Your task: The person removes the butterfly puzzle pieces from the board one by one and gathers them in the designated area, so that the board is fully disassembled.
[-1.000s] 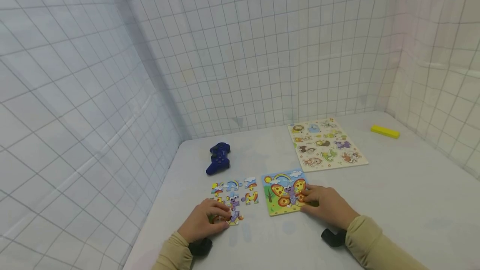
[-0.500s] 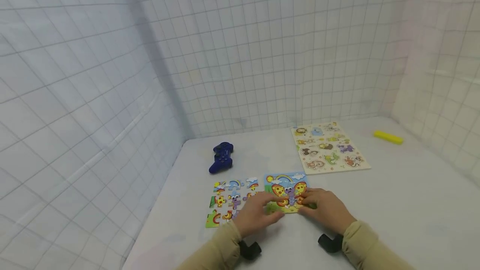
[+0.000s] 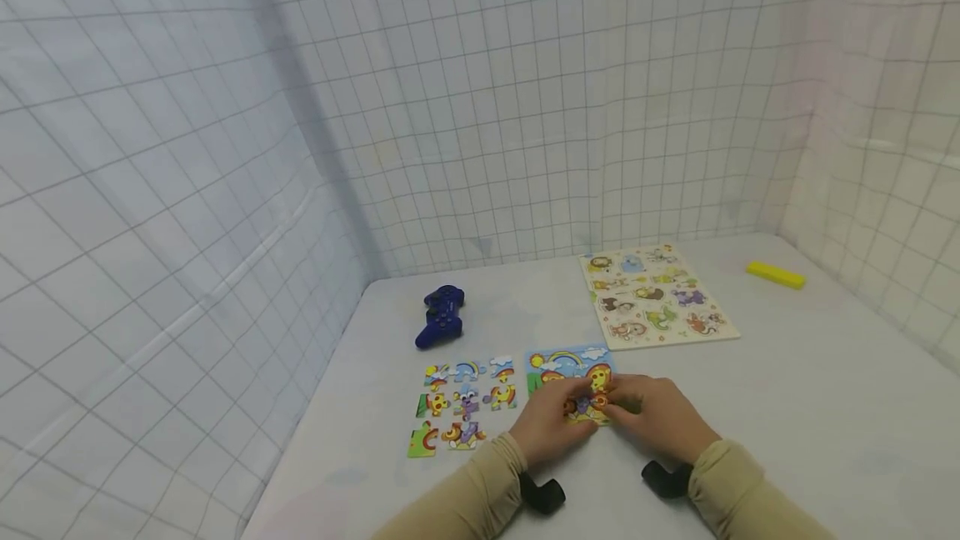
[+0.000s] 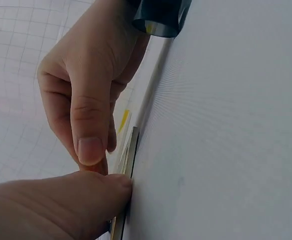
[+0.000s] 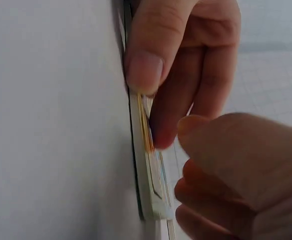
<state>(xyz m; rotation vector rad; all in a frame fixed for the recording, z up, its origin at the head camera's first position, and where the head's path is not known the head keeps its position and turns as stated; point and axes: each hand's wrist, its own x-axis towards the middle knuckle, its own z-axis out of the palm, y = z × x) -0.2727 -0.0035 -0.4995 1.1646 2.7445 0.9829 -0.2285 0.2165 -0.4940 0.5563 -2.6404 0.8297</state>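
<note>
A square butterfly picture puzzle board [image 3: 564, 357] lies on the table, its lower part covered by both hands. My left hand [image 3: 553, 425] reaches over its lower edge; in the right wrist view the left thumb [image 5: 146, 72] rests at the edge. An orange-yellow strip [image 5: 145, 120] runs between that thumb and a fingertip; whether it is a loose piece or the board's print is unclear. My right hand [image 3: 660, 417] bends its fingers over the board's right side, held slightly above it in the wrist views. Whether it pinches anything is hidden. Several jigsaw pieces [image 3: 466, 399] lie spaced in rows at left.
A blue game controller [image 3: 441, 317] lies behind the loose pieces. Farther back on the right are a cream board with animal pictures [image 3: 654, 297] and a yellow bar [image 3: 776, 274]. Grid-patterned white curtains [image 3: 487, 107] enclose the white table [image 3: 750, 407].
My left hand has left the loose pieces and moved right onto the butterfly board, uncovering the bottom row. My right hand has stayed by the board's right side.
</note>
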